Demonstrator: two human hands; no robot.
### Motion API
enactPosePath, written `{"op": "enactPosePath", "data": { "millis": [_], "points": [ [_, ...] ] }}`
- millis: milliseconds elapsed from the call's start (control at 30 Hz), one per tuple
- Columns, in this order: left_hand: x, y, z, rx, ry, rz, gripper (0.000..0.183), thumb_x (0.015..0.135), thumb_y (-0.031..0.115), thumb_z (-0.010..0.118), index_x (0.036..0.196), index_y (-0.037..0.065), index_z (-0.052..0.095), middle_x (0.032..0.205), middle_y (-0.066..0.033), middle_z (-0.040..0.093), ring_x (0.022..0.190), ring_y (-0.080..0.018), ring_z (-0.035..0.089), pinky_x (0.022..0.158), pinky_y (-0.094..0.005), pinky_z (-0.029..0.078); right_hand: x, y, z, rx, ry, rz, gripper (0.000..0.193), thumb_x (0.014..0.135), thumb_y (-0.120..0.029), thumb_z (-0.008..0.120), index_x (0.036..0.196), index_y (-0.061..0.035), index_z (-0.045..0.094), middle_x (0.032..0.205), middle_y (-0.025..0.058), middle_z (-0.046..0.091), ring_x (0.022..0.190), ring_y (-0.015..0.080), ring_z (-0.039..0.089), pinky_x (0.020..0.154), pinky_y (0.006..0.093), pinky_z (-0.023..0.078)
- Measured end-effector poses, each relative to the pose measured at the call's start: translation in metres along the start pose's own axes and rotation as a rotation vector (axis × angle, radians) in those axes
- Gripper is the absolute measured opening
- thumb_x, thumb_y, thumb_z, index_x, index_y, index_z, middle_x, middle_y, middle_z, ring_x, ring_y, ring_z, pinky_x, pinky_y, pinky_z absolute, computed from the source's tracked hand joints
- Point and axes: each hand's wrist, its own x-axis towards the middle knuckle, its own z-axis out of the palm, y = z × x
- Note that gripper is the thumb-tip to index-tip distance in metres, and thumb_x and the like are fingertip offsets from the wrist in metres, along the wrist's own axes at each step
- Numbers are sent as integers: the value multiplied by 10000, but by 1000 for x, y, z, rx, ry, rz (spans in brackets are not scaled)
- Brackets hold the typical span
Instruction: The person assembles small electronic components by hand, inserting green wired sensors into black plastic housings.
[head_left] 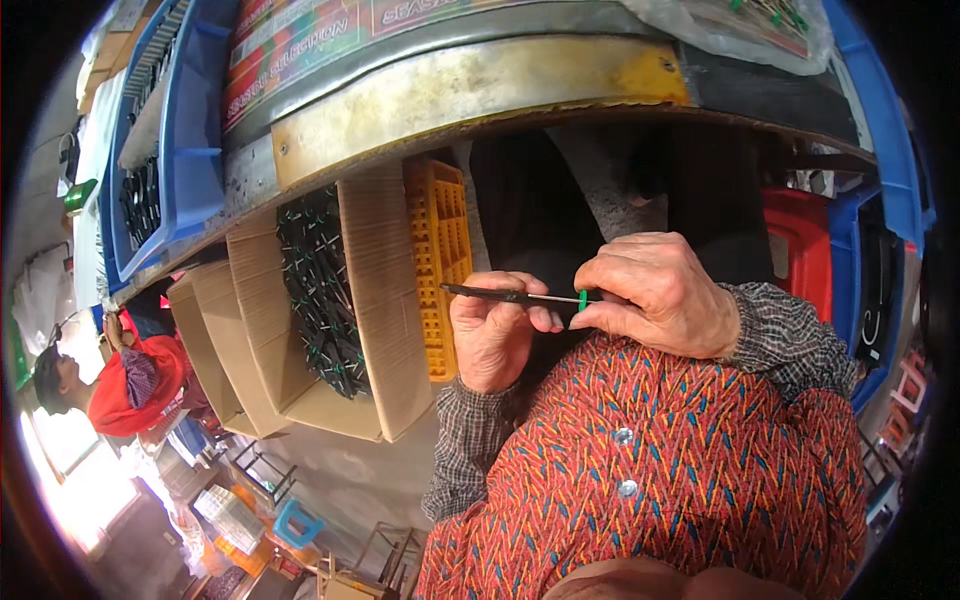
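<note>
Between my hands, just above my lap, lies a slim black stick-like piece (490,294) with a bare metal shaft and a green collar; its exact kind is not clear. The thumb and fingers of my left hand (488,345) pinch its black length. My right hand (665,295) closes over the other end, with thumb and forefinger at the green collar. That end is partly hidden by the fingers. To the left of my left hand, an open cardboard box (385,300) holds many similar black pieces with green and metal parts.
A worktable with a worn metal edge (480,95) runs across in front of me. On it stand a blue bin (195,180) and a clear plastic bag (735,35). A yellow crate (440,260) is beside the box; a red stool (805,245) stands right. Another person (140,390) works far left.
</note>
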Motion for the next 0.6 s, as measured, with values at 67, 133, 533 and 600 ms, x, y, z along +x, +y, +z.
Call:
{"op": "enactPosePath", "data": {
  "millis": [67, 133, 533, 600],
  "points": [
    [0, -2, -7, -19, 8, 2, 202, 883, 108, 632, 1039, 4, 559, 988, -201, 595, 709, -230, 630, 656, -400, 563, 5, -2, 1, -2, -93, 92, 233, 738, -179, 719, 820, -13, 578, 713, 132, 576, 675, 322, 590, 595, 404, 449],
    [-1, -3, -13, -38, 12, 3, 198, 884, 113, 633, 1030, 4, 557, 982, -200, 594, 703, -228, 628, 653, -401, 561, 8, 0, 7, 3, -85, 79, 234, 735, -176, 719, 816, -12, 574, 707, 133, 570, 671, 324, 587, 593, 407, 447],
    [-2, -7, -26, -30, 7, 36, 178, 868, 60, 632, 1015, -11, 562, 941, -213, 602, 703, -240, 633, 668, -379, 555, 14, 6, 23, -55, -84, 38, 275, 688, -184, 768, 812, -8, 595, 666, 104, 559, 603, 272, 576, 547, 362, 443],
    [-2, -7, -27, -19, 3, 36, 177, 867, 60, 635, 1014, -12, 566, 948, -219, 604, 716, -242, 638, 675, -375, 555, 14, 5, 24, -61, -84, 42, 272, 690, -181, 767, 811, -8, 596, 667, 106, 560, 603, 272, 576, 547, 363, 444]
  ]
}}
